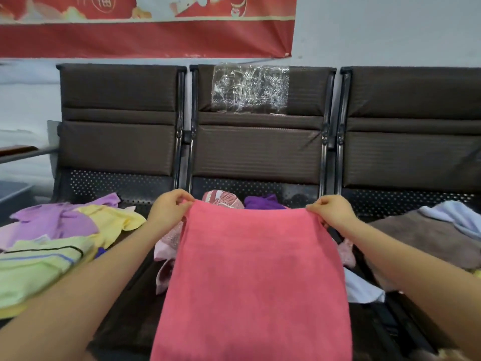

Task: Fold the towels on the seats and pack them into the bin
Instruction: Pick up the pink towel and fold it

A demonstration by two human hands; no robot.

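The left hand (170,207) is pinching the top left corner of the pink towel (253,277), and the right hand (331,211) is pinching the top right corner. The fluffy towel is hanging flat and wide between them, over the middle one of three brown padded seats (257,149). At 9 o'clock, soft purple and yellow towels (65,230) are lying in a heap. At 3 o'clock, a fuzzy brown towel (426,235) is lying.
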